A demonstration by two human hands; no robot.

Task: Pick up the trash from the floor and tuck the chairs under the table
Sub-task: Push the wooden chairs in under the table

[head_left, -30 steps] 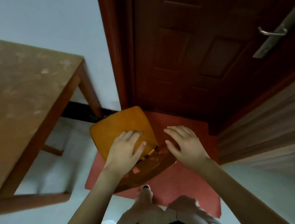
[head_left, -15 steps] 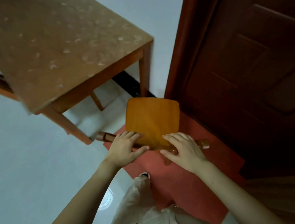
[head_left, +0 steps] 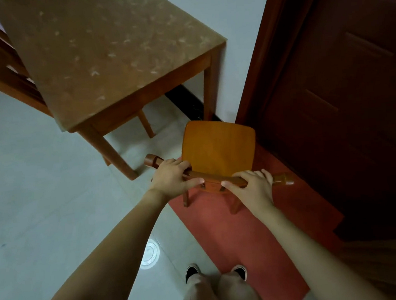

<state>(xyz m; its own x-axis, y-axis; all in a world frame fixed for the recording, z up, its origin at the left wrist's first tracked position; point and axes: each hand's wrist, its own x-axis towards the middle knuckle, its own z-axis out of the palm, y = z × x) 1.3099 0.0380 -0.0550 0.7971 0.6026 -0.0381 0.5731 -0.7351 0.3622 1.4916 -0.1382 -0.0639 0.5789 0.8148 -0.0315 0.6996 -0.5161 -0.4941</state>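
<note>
A wooden chair [head_left: 218, 148] with an orange seat stands upright, partly on a red mat, just right of the table's near right corner. My left hand [head_left: 174, 178] grips the left part of its top back rail. My right hand [head_left: 254, 188] grips the right part of the same rail. The wooden table [head_left: 112, 54] has a speckled brown top and stretches away to the upper left. A second wooden chair [head_left: 5, 68] is at the table's far left side, blurred. No trash shows on the floor.
A dark red door [head_left: 345, 89] and its frame rise right beside the chair. The red mat [head_left: 254, 231] lies before the door. Pale glossy floor tiles [head_left: 41, 199] spread to the left. My shoes [head_left: 192, 271] stand at the mat's near edge. A white wall backs the table.
The chair has gone from tilted to upright on its legs. Both hands have closed around the back rail. My view has pulled back and swung left, showing more of the table.
</note>
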